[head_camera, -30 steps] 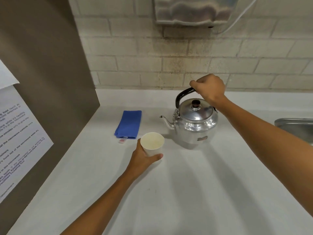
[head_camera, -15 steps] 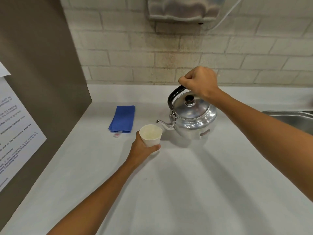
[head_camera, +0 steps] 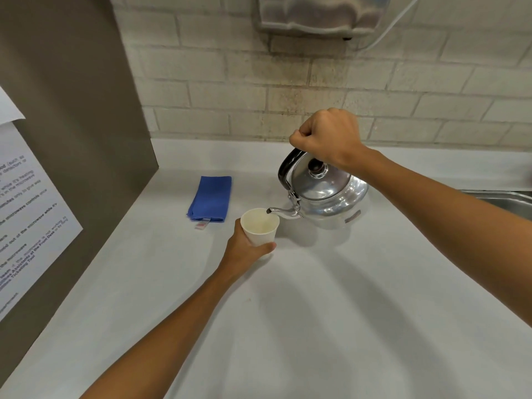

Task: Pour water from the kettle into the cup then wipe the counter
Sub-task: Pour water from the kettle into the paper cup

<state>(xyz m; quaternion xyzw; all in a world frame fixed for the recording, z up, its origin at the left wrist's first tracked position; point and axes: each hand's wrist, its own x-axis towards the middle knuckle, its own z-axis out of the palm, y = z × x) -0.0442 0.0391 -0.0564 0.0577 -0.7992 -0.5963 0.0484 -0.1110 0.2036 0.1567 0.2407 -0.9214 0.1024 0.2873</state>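
A shiny metal kettle (head_camera: 328, 194) with a black handle hangs tilted to the left above the white counter (head_camera: 316, 312). My right hand (head_camera: 326, 138) is closed around its handle from above. The spout tip sits over the rim of a white paper cup (head_camera: 260, 229), which stands on the counter. My left hand (head_camera: 244, 247) wraps the cup's lower side. I cannot make out a stream of water. A folded blue cloth (head_camera: 211, 198) lies flat to the left of the cup.
A brown panel (head_camera: 72, 139) with a printed notice (head_camera: 26, 226) walls off the left side. A metal sink (head_camera: 501, 198) edge shows at the right. A dispenser (head_camera: 319, 14) hangs on the brick wall above.
My right hand has lifted the kettle off the counter and tipped it left, bringing the spout over the cup. My left hand kept its hold on the cup.
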